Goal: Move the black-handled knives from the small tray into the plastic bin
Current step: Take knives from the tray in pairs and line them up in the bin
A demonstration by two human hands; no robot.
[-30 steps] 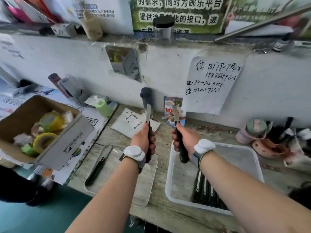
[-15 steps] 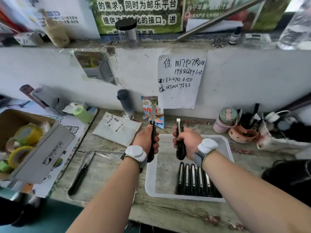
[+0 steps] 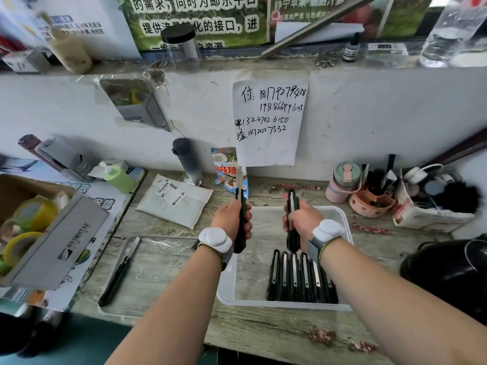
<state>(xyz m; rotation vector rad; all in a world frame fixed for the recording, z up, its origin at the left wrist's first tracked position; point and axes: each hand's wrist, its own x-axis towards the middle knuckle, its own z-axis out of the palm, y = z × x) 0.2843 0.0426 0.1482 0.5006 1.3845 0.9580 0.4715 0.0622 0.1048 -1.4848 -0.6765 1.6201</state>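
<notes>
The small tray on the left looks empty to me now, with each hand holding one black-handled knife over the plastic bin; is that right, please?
Not quite. The head view shows the small tray is not empty: one black-handled knife still lies in it. The rest holds: the left hand and the right hand each hold one knife over the plastic bin.

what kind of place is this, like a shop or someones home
Most likely a small shop's packing or parcel counter, not a home. A cardboard box of tape rolls sits at the left, a labelled mailer bag lies on the worn wooden counter, and a handwritten sheet of phone numbers is taped to the wall.
</notes>
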